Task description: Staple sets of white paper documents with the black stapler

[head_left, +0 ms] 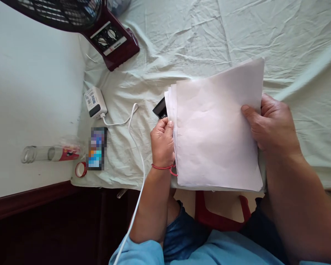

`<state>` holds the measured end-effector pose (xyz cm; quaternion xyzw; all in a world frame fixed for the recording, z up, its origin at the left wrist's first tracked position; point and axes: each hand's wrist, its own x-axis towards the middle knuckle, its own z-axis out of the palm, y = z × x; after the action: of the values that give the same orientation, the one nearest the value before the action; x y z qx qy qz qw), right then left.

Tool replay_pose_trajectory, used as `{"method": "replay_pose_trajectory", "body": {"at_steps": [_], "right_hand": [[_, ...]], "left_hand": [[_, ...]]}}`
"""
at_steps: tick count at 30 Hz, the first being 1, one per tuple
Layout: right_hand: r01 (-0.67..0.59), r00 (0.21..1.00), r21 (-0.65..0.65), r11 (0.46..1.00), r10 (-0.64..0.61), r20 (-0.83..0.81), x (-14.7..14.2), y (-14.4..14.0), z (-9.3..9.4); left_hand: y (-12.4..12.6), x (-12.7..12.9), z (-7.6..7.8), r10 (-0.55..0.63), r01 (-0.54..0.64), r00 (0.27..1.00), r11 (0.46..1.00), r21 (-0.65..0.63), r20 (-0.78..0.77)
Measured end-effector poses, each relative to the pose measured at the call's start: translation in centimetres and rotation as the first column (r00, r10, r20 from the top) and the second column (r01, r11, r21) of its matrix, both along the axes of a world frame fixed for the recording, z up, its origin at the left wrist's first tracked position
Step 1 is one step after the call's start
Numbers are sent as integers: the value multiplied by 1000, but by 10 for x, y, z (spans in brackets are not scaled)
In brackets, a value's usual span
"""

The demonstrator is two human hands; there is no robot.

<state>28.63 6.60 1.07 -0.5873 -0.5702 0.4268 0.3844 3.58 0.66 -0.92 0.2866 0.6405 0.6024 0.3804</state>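
Note:
Several white paper sheets [217, 129] are held as a stack in front of me, their left edges fanned slightly apart. My left hand [163, 141], with a red string around the wrist, pinches the sheets at the left edge between thumb and fingers. On the right edge, my right hand [273, 123] grips the stack, thumb on top and fingers behind. Part of a black object [160, 108] shows behind the left edge of the paper; the rest is hidden, so I cannot tell what it is.
A dark red fan [117, 48] stands at the upper left of the cloth-covered table [187, 36]. Below it are a white power adapter [95, 103] with a white cable [138, 154], a phone [97, 149], a glass bottle [52, 153] and a red-rimmed lid [81, 169].

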Motion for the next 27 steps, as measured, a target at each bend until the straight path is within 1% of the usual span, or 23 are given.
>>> {"method": "replay_pose_trajectory", "body": {"at_steps": [3,7,11,14,19,27], "right_hand": [[23,997,10,1000,-22,-75,1,-1,2],[26,995,-24,999,-28,-96,-1,0,3],[33,991,-27,999,-37,-130,-4,1,2],[31,994,-27,999,-33,-107,-4,1,3],[20,997,-17,1000,-21,-78,-3,1,2],[14,995,5,1000,-14,-101,-3,1,-4]], "left_hand": [[-1,1,-1,-11,11,1000,1000,1,-7],[-1,0,-2,-11,11,1000,1000,-2,-2],[-1,0,-1,8,-8,1000,1000,-7,24],[-1,1,0,19,-19,999,1000,0,43],[-2,2,1,-4,4,1000,1000,-4,29],[-1,3,1,-15,15,1000,1000,3,22]]}}
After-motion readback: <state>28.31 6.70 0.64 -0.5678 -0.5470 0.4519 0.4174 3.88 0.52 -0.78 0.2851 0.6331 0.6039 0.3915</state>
